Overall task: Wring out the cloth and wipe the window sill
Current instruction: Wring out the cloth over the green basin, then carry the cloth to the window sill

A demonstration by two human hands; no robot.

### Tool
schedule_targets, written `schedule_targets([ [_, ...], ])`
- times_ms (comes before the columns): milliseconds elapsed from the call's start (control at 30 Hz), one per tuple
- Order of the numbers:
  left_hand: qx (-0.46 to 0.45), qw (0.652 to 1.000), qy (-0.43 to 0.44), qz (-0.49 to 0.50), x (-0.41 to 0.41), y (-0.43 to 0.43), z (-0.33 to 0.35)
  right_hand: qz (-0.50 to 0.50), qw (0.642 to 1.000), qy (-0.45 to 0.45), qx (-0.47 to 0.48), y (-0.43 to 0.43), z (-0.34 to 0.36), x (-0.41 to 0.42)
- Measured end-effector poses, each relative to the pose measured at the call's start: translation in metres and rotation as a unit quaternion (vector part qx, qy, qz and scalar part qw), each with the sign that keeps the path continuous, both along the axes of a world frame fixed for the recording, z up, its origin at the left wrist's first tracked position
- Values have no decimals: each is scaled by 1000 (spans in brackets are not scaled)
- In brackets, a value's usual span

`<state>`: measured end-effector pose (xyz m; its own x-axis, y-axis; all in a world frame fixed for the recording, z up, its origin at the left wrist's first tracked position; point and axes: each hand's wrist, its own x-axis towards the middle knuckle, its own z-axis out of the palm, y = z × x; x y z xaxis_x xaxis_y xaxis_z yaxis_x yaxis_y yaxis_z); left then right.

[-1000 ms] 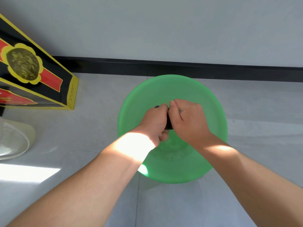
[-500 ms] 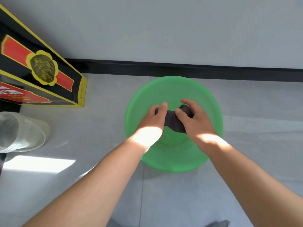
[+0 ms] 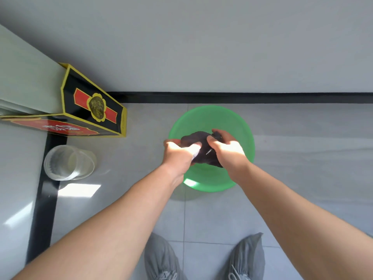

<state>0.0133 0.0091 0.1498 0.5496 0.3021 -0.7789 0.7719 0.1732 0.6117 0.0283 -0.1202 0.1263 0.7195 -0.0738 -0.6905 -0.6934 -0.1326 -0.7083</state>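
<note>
- Both hands — left hand and right hand — are clenched on the dark cloth, bunched between them above the green basin.
- Basin sits on the grey tiled floor near the wall.

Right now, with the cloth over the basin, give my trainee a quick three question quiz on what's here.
1. True or false: both hands grip the dark cloth.
2. What is directly below the cloth? A) green basin B) clear plastic cup C) black and yellow box
3. Fill in: the cup stands to the ___ of the basin.

Key: 1 true, left hand and right hand; 2 A; 3 left.
</note>
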Motion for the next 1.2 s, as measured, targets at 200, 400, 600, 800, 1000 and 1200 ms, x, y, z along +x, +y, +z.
schedule_targets([
  [200,-131,991,-37,-18,-11,3,54,-29,998,34,38,-6,66,-7],
  [400,-84,991,-70,-82,-28,-15,156,-13,999,-29,36,-34,177,-33],
  [600,-48,980,-80,-176,-31,-58,275,-47,996,-64,44,-89,299,-55],
  [800,-36,972,-156,-172,-3,-146,368,-83,989,-123,-6,-174,394,-46],
  [1000,-131,969,-167,-129,54,-236,420,-118,980,-155,-27,-258,450,12],
  [1200,-98,957,-209,-176,147,-300,438,-131,977,-165,-32,-332,464,101],
])
